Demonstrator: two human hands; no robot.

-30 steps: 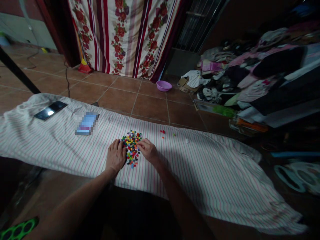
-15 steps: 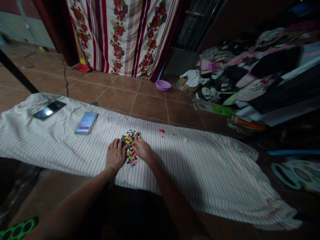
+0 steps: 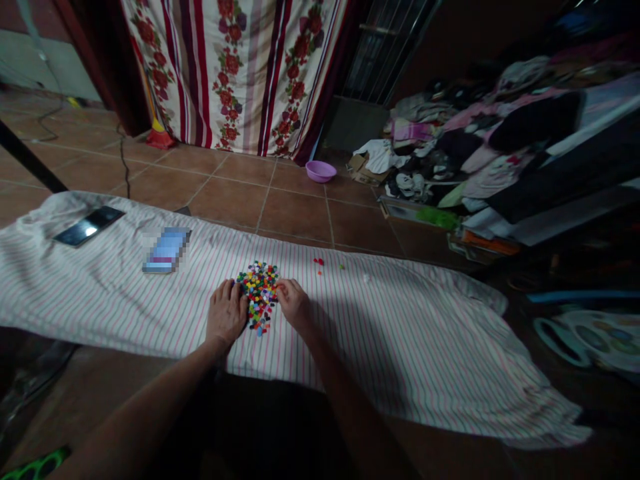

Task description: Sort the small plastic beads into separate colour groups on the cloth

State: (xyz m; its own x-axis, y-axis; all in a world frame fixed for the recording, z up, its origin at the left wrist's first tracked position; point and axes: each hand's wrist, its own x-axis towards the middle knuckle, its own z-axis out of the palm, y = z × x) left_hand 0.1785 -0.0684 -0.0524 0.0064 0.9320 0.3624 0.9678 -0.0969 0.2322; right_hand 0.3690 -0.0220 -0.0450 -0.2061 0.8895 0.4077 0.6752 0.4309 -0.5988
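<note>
A pile of small multicoloured pieces (image 3: 259, 290), like beads or tiny blocks, lies on a striped cloth (image 3: 400, 347). My left hand (image 3: 227, 312) rests flat along the pile's left edge, fingers stretched out. At the right edge, my right hand (image 3: 294, 303) has thumb and fingertips pinched together; anything between them is too small to make out. Right of the pile, apart from it, sit a few red pieces (image 3: 319, 261), a green piece (image 3: 342, 267) and a whitish piece (image 3: 367, 278).
To the left on the cloth lie a phone with a lit, blurred screen (image 3: 167, 250) and a dark phone or tablet (image 3: 89, 225). Beyond, a purple basin (image 3: 321, 171) stands on the tiled floor. Heaped clothes (image 3: 450, 147) fill the right side.
My right hand has drawn back from over the pile to its right edge, still pinched. My left hand stays beside the pile. The whole view has shifted slightly.
</note>
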